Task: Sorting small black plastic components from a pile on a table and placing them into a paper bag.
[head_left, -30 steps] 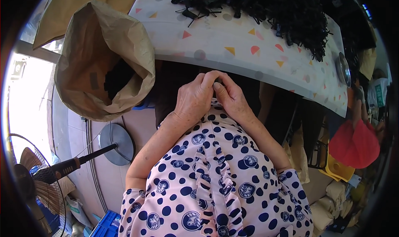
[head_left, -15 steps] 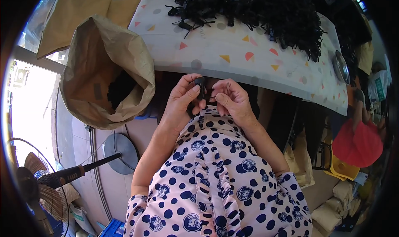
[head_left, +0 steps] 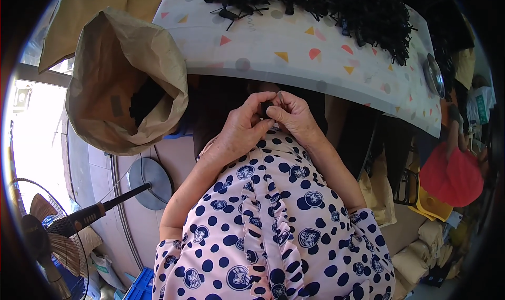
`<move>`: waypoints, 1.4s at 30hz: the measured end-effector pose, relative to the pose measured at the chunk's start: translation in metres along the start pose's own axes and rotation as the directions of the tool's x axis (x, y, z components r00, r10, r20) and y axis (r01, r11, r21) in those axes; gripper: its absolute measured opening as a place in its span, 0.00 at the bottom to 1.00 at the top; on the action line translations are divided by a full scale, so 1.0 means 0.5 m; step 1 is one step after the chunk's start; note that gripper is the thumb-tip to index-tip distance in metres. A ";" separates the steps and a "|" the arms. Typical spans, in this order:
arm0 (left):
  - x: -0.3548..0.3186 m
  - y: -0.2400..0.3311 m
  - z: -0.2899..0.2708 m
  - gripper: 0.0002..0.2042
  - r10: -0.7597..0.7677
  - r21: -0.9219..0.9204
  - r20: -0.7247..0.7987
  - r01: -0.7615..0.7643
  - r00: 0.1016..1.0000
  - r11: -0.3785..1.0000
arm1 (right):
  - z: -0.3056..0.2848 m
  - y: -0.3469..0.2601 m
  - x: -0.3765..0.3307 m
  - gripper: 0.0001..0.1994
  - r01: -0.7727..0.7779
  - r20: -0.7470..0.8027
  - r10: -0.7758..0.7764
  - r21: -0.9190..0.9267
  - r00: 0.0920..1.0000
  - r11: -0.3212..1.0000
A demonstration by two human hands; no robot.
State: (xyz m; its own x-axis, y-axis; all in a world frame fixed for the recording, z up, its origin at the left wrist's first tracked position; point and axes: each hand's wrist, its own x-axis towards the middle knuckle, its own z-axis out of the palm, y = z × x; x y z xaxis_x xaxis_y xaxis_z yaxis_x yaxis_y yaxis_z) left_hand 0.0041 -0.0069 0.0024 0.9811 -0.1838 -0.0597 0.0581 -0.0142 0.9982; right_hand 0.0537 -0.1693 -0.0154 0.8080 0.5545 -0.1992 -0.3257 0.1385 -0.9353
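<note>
The person's left hand (head_left: 243, 122) has its fingers drawn in around a small black piece (head_left: 266, 108), held in front of the body just short of the table's near edge. The right hand (head_left: 299, 120) meets it from 3 o'clock, its thumb tip against or over the piece; whether that hand also grips it cannot be told, as the fingers hide most of it.

With the hands as the centre of the dial, the patterned shirt (head_left: 252, 221) fills 6 o'clock, pale pink with dark spots and a ruffled front. At 12 o'clock begins the table (head_left: 263, 58), its white cover printed with coloured shapes. A dense heap of black parts (head_left: 336, 10) lies on it toward 1 o'clock, with a few strays at its near left fringe. A round metal dish (head_left: 434, 75) sits by the table's edge between 2 and 3 o'clock.

At 9 o'clock an open paper sack (head_left: 171, 47) stands with dark contents (head_left: 147, 101) inside. A fan (head_left: 39, 231) is out at 8 o'clock, and a blue crate (head_left: 139, 285) at 7. Red fabric (head_left: 452, 173) shows between 3 and 4 o'clock, above a yellow container (head_left: 434, 208) at 4.
</note>
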 end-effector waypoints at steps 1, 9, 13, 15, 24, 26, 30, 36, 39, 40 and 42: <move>0.001 -0.006 0.003 0.19 0.001 0.001 -0.006 -0.001 1.000 1.000 | 0.003 0.002 0.001 0.10 0.043 -0.021 -0.045 -0.069 0.999 0.997; -0.002 -0.020 -0.014 0.16 -0.020 -0.132 0.003 0.020 1.000 0.991 | 0.031 -0.024 -0.029 0.09 0.074 -0.008 -0.082 -0.350 0.997 0.934; -0.005 -0.013 -0.015 0.14 -0.043 -0.100 -0.024 0.041 0.999 0.994 | 0.037 -0.019 -0.022 0.09 0.131 0.031 -0.134 -0.516 0.990 0.847; -0.007 -0.008 -0.016 0.13 -0.023 0.003 -0.059 0.023 0.998 1.000 | 0.042 -0.015 -0.023 0.09 0.145 0.038 -0.148 -0.539 0.988 0.830; -0.009 0.010 -0.063 0.16 0.294 0.512 -0.280 -0.117 0.914 0.851 | 0.111 -0.010 0.054 0.07 0.256 0.064 -0.262 -0.530 0.963 0.809; -0.010 0.017 -0.089 0.16 0.312 0.540 -0.319 -0.099 0.895 0.836 | 0.116 -0.013 0.083 0.07 0.307 0.092 -0.302 -0.501 0.949 0.809; -0.031 0.044 -0.159 0.14 0.415 0.682 -0.424 -0.017 0.805 0.731 | 0.085 -0.065 0.172 0.09 0.321 0.266 -0.201 -0.564 0.943 0.761; -0.097 0.026 -0.351 0.20 0.535 0.873 -0.488 0.381 0.690 0.306 | 0.017 -0.156 0.376 0.16 0.222 0.182 -0.453 -0.974 0.873 0.035; -0.078 0.043 -0.324 0.23 0.685 0.931 -0.365 0.259 0.630 0.258 | 0.018 -0.160 0.432 0.17 0.115 0.222 -0.333 -0.943 0.917 -0.312; -0.069 0.047 -0.304 0.23 0.680 0.929 -0.371 0.262 0.633 0.262 | 0.013 -0.157 0.444 0.16 0.116 0.218 -0.307 -0.941 0.926 -0.317; -0.049 0.058 -0.247 0.24 0.390 0.648 -0.538 0.070 0.747 0.759 | 0.013 -0.155 0.445 0.15 0.128 0.221 -0.273 -0.938 0.936 -0.323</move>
State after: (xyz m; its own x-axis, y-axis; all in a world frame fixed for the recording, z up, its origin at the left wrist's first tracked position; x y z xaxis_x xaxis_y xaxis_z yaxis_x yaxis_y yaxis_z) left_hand 0.0048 0.1187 0.0333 0.8550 0.3857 0.3466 -0.0065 -0.6604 0.7509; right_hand 0.2557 -0.0515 0.0147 0.7366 0.6629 0.1338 0.6687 -0.7435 0.0022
